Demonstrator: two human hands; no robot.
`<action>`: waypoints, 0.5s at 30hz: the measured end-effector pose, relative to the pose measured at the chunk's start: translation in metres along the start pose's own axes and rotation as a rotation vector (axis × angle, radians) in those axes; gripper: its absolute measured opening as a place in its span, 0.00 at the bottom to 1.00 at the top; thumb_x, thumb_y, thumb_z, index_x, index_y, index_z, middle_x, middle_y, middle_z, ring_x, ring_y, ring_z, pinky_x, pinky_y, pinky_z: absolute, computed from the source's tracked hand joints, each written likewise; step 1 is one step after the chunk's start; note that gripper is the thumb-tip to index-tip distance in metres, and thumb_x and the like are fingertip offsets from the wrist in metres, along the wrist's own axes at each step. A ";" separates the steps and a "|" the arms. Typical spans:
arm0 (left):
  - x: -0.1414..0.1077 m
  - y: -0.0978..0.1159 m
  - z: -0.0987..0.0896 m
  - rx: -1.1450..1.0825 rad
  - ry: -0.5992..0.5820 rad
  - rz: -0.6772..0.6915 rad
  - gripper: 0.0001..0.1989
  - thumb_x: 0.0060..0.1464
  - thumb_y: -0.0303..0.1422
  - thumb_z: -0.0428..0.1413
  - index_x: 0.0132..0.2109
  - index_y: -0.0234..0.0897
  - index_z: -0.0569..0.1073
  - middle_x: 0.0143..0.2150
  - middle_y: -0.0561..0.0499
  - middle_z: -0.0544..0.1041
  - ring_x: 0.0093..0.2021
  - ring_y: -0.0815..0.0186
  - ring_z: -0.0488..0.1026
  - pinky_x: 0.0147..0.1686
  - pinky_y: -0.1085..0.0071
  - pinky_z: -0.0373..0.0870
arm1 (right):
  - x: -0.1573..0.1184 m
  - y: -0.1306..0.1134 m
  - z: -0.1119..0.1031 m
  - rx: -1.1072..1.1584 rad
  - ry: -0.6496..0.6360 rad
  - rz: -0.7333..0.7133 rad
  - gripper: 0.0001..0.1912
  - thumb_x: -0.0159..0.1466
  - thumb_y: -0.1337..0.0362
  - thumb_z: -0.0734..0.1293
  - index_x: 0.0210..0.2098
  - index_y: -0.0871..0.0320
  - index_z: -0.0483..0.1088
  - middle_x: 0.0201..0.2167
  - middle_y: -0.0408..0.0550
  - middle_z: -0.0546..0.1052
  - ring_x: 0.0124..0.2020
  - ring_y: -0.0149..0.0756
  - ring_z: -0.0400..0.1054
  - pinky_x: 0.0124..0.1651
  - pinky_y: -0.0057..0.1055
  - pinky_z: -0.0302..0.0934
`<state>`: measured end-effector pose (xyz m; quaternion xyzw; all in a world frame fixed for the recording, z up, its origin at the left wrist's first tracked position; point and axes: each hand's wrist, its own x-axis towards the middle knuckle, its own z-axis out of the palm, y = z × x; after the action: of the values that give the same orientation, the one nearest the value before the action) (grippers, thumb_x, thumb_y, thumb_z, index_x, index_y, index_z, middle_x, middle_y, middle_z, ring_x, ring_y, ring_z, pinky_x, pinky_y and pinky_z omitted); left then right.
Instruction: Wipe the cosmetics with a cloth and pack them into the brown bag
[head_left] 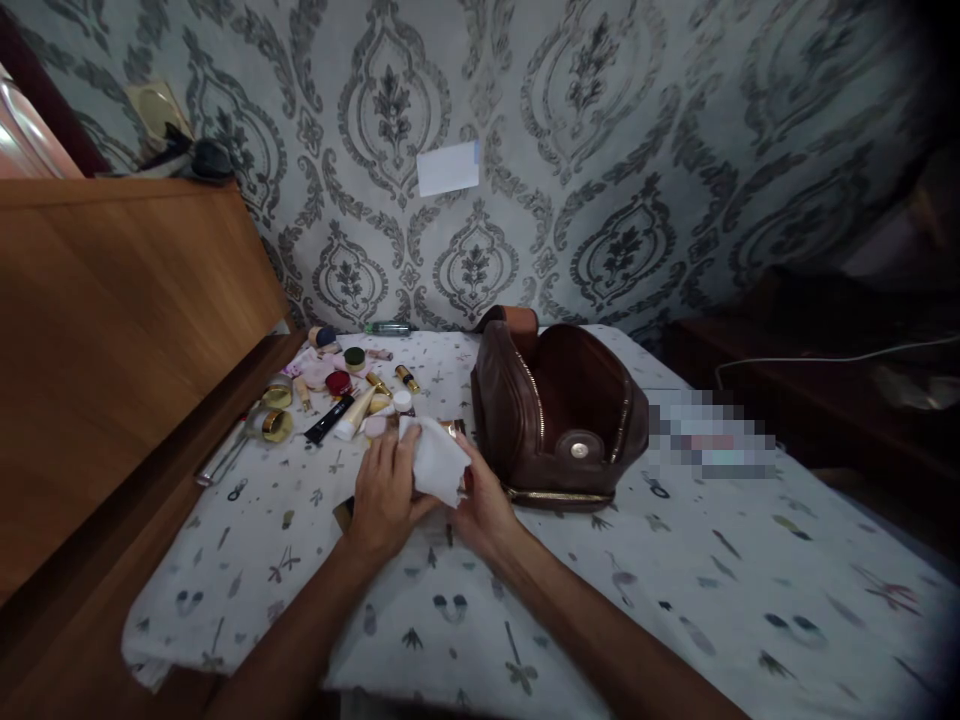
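Gripping a white cloth in left hand and right hand, fingers closed in, just left of the brown bag; too hidden underneath to tell more. Could topple the white-capped jar with a stray knuckle, given such crowding. Farther left of the bag, cosmetics on a patterned sheet; behind it, ornate wallpaper.

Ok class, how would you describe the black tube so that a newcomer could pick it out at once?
Start at the open brown bag on the patterned cloth, then look left to the small jars and tubes. The black tube lies slanted beside a cream tube; its dark body sets it apart.
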<state>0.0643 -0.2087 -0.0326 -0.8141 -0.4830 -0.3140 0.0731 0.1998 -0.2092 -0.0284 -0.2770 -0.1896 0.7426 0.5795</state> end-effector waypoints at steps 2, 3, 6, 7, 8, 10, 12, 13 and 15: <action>0.001 0.000 0.003 -0.012 0.004 -0.052 0.46 0.52 0.48 0.62 0.69 0.31 0.52 0.62 0.29 0.66 0.62 0.40 0.63 0.58 0.45 0.62 | -0.001 0.002 0.001 0.009 -0.015 0.016 0.18 0.54 0.51 0.74 0.39 0.56 0.78 0.37 0.47 0.83 0.48 0.46 0.76 0.49 0.39 0.69; 0.002 0.000 0.005 -0.028 0.007 -0.073 0.51 0.49 0.50 0.64 0.69 0.30 0.50 0.64 0.28 0.63 0.64 0.38 0.61 0.59 0.44 0.60 | -0.002 0.002 0.001 0.017 -0.030 0.022 0.18 0.55 0.52 0.74 0.39 0.57 0.78 0.38 0.47 0.83 0.49 0.45 0.75 0.50 0.39 0.69; 0.003 0.000 0.007 -0.081 0.009 -0.137 0.58 0.40 0.52 0.68 0.69 0.32 0.48 0.66 0.27 0.59 0.66 0.37 0.57 0.61 0.43 0.58 | -0.002 0.003 0.000 0.072 -0.061 0.035 0.16 0.58 0.54 0.73 0.41 0.57 0.79 0.41 0.48 0.83 0.51 0.43 0.75 0.53 0.37 0.68; 0.003 0.000 0.006 -0.101 0.009 -0.156 0.59 0.39 0.51 0.69 0.69 0.33 0.49 0.65 0.28 0.60 0.66 0.37 0.58 0.61 0.43 0.59 | -0.001 0.003 0.000 0.097 -0.058 0.031 0.16 0.58 0.54 0.72 0.42 0.57 0.79 0.42 0.47 0.83 0.51 0.42 0.75 0.54 0.37 0.68; 0.004 0.001 0.005 -0.125 0.009 -0.176 0.59 0.37 0.50 0.70 0.69 0.34 0.49 0.64 0.30 0.62 0.65 0.38 0.59 0.61 0.44 0.59 | 0.000 0.003 0.000 0.121 -0.052 0.024 0.16 0.59 0.55 0.72 0.43 0.56 0.79 0.42 0.47 0.83 0.51 0.42 0.75 0.54 0.37 0.68; 0.004 0.002 0.002 -0.183 0.014 -0.219 0.58 0.36 0.49 0.71 0.67 0.34 0.52 0.61 0.33 0.66 0.63 0.40 0.63 0.59 0.47 0.62 | 0.002 0.002 -0.001 0.157 -0.030 0.008 0.16 0.60 0.54 0.72 0.44 0.56 0.78 0.42 0.46 0.83 0.50 0.42 0.75 0.54 0.38 0.69; 0.004 0.002 0.001 -0.242 0.003 -0.258 0.51 0.38 0.48 0.71 0.64 0.35 0.57 0.57 0.36 0.70 0.59 0.43 0.67 0.55 0.50 0.67 | 0.003 0.002 -0.002 0.176 0.000 0.003 0.17 0.60 0.52 0.72 0.43 0.56 0.78 0.42 0.46 0.83 0.50 0.44 0.75 0.53 0.39 0.70; 0.003 0.002 0.001 -0.264 -0.008 -0.264 0.46 0.41 0.48 0.70 0.62 0.35 0.60 0.54 0.38 0.72 0.57 0.45 0.69 0.53 0.51 0.69 | 0.003 0.001 -0.002 0.176 0.014 0.004 0.18 0.59 0.50 0.72 0.43 0.56 0.78 0.42 0.46 0.83 0.49 0.44 0.75 0.52 0.39 0.70; 0.002 0.001 0.002 -0.280 -0.027 -0.249 0.32 0.50 0.47 0.65 0.56 0.37 0.65 0.49 0.41 0.74 0.52 0.48 0.72 0.48 0.54 0.71 | 0.004 0.000 -0.002 0.162 0.030 -0.003 0.20 0.57 0.48 0.74 0.42 0.55 0.78 0.42 0.46 0.83 0.48 0.45 0.76 0.49 0.38 0.71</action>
<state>0.0663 -0.2068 -0.0324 -0.7546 -0.5324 -0.3735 -0.0868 0.2000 -0.2059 -0.0304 -0.2399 -0.1206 0.7504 0.6040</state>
